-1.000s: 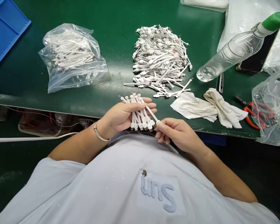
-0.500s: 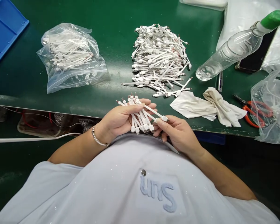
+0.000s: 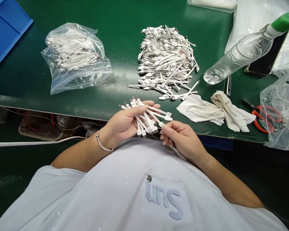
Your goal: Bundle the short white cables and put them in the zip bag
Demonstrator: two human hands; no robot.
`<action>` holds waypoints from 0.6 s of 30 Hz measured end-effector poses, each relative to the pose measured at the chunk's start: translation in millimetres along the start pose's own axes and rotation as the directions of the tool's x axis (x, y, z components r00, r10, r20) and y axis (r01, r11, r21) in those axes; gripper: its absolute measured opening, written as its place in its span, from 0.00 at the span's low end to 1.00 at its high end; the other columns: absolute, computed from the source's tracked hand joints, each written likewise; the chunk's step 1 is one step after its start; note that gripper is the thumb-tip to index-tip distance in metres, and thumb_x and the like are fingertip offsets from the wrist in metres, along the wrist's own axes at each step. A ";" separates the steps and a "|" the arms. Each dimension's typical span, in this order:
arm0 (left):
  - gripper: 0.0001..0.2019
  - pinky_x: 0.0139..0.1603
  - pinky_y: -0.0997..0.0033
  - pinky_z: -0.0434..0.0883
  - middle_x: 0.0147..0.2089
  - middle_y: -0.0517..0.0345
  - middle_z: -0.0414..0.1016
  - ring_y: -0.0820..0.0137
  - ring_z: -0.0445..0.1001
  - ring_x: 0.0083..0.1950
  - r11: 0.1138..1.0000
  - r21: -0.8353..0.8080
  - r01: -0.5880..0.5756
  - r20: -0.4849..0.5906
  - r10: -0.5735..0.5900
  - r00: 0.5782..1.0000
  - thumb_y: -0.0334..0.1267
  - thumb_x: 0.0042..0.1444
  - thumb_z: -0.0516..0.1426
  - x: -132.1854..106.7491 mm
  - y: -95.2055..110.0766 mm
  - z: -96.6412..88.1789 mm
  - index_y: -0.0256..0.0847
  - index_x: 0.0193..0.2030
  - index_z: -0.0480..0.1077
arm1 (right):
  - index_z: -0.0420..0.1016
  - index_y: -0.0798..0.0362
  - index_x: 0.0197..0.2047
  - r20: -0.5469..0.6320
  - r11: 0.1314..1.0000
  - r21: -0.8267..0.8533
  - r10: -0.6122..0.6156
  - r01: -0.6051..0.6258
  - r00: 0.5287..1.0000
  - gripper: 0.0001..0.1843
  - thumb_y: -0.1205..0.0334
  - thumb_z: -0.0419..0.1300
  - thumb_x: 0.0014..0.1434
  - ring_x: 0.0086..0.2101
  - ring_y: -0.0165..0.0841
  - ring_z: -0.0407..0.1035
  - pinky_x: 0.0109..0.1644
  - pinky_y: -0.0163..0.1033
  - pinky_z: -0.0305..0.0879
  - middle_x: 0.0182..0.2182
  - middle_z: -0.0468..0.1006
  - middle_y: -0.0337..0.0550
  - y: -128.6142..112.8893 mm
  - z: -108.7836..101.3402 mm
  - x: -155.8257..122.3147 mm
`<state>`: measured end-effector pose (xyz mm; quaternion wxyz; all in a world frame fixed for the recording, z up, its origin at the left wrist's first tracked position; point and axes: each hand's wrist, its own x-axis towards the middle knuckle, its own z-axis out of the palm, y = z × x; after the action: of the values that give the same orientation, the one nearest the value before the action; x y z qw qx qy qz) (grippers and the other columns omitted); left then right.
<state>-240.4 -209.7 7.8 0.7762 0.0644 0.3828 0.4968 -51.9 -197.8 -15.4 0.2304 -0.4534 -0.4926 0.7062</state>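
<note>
My left hand is closed around a fanned bundle of short white connector cables, held just above the near edge of the green table. Their bare wire ends point away from me and their white plugs point toward me. My right hand pinches the plug end of one cable at the bundle's right side. A loose heap of the same white cables lies on the table beyond my hands.
A clear plastic bag of white cables lies at the left, a blue tray in the far left corner. A clear bottle with a green cap, a white cloth, red-handled scissors and plastic bags sit at the right.
My right hand has drawn back slightly toward me along the bundle's plug ends, and the cables have fanned out a little more to the right. My left hand has barely moved.
</note>
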 end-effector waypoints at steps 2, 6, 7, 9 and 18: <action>0.08 0.54 0.55 0.71 0.42 0.51 0.79 0.66 0.79 0.39 1.000 -0.007 0.000 -0.002 0.000 1.000 0.27 0.57 0.52 -0.4 -0.2 -0.7 0.34 0.39 0.73 | 0.71 0.55 0.26 -0.023 1.000 0.018 -0.002 0.003 1.000 0.22 0.43 0.65 0.51 0.18 0.23 0.65 0.17 0.27 0.57 0.21 0.73 0.38 1.7 -0.4 1.1; 0.09 0.53 0.55 0.71 0.42 0.52 0.79 0.67 0.78 0.39 1.000 -0.010 0.000 -0.022 -0.001 1.000 0.27 0.59 0.51 -0.5 0.3 0.1 0.34 0.38 0.74 | 0.75 0.56 0.29 0.009 0.998 0.069 0.000 0.000 1.000 0.23 0.41 0.64 0.51 0.20 0.24 0.67 0.18 0.27 0.59 0.22 0.75 0.40 4.3 -1.3 1.0; 0.10 0.53 0.55 0.71 0.42 0.52 0.79 0.67 0.78 0.39 1.000 -0.010 -0.001 -0.031 0.001 1.000 0.27 0.60 0.51 -0.5 0.6 0.5 0.34 0.38 0.74 | 0.75 0.56 0.29 0.012 0.997 0.073 -0.008 0.007 1.000 0.23 0.41 0.64 0.52 0.20 0.24 0.68 0.19 0.27 0.59 0.23 0.75 0.40 4.8 -1.4 0.6; 0.10 0.52 0.56 0.72 0.42 0.52 0.79 0.66 0.79 0.39 1.000 -0.010 -0.009 -0.044 0.009 0.999 0.27 0.60 0.50 -0.8 1.1 1.1 0.34 0.38 0.74 | 0.75 0.56 0.30 0.008 0.998 0.062 -0.024 0.023 1.000 0.22 0.41 0.63 0.53 0.21 0.24 0.68 0.20 0.27 0.61 0.23 0.75 0.40 5.6 -1.3 -0.1; 0.09 0.55 0.56 0.71 0.44 0.51 0.79 0.68 0.79 0.40 0.999 -0.040 -0.006 -0.002 0.006 1.000 0.27 0.59 0.51 -1.3 -1.4 -0.5 0.34 0.40 0.73 | 0.70 0.52 0.33 -0.145 0.971 0.208 -0.088 0.118 0.985 0.25 0.37 0.64 0.49 0.22 0.27 0.68 0.19 0.30 0.60 0.24 0.73 0.38 8.8 4.8 3.8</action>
<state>-240.0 -211.6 7.4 0.7755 0.0498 0.3732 0.5069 -56.9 -200.9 -24.5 0.3474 -0.4460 -0.4191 0.7104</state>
